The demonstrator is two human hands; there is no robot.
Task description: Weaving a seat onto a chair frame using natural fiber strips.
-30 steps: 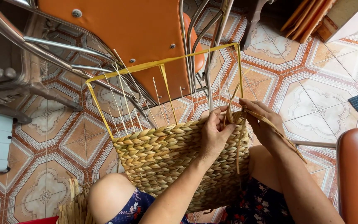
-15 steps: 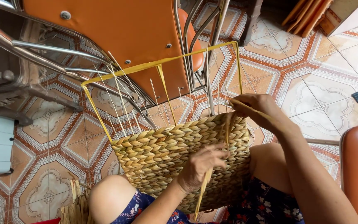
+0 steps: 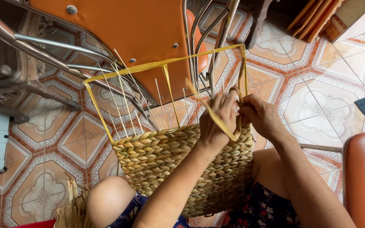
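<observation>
Head view | left hand (image 3: 216, 120) pinches yellow strip (image 3: 220, 122), looped over its fingers | right hand (image 3: 260, 116) grips same strip (upper end) | woven basket (image 3: 182, 164) on lap, just below.

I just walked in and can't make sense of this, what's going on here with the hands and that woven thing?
A seated person is weaving a straw-coloured panel on a yellow frame propped on their lap. The left hand and right hand meet at the panel's upper right corner, working a flat fibre strip looped between them. The lower part is woven; bare upright strands show above. An orange chair stands behind on the tiled floor.
</observation>
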